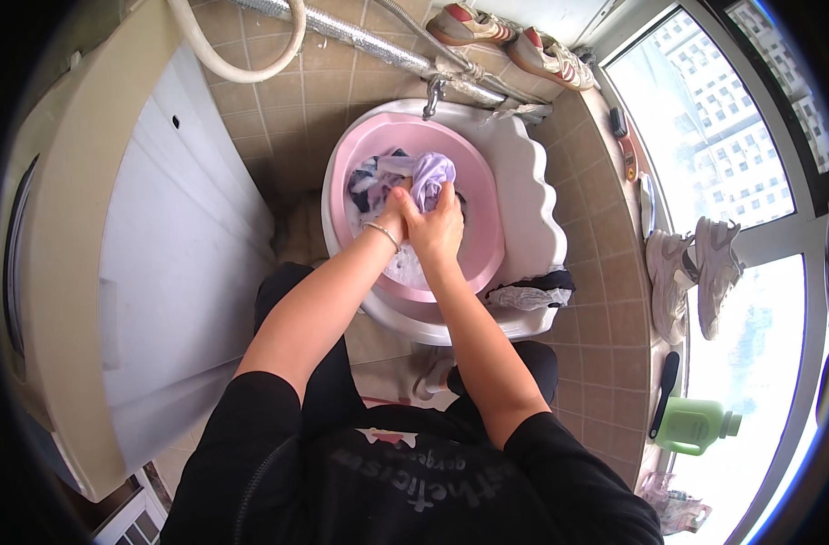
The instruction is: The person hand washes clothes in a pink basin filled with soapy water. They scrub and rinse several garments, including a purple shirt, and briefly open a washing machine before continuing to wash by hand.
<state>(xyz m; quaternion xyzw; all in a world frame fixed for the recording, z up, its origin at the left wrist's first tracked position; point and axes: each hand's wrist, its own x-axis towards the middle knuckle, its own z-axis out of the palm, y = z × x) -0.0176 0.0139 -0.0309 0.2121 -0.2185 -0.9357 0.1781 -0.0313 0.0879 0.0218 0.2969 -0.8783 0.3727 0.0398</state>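
Both my hands grip a lavender cloth (433,178) over a pink plastic basin (479,180). My right hand (440,228) closes around the cloth from the right. My left hand (395,214), with a bangle at the wrist, is pressed against it from the left; its fingers are partly hidden behind the cloth and my right hand. Part of the cloth trails left onto dark and pale wet laundry (368,184) in the basin. White suds (407,267) lie below my wrists. The basin sits inside a white sink (523,197).
A metal tap (433,99) juts over the basin's back rim. Dark and grey cloths (533,291) lie on the sink's right corner. A large white appliance (182,259) stands left. Shoes (670,286), a brush (624,143) and a green jug (693,426) are on the window ledge.
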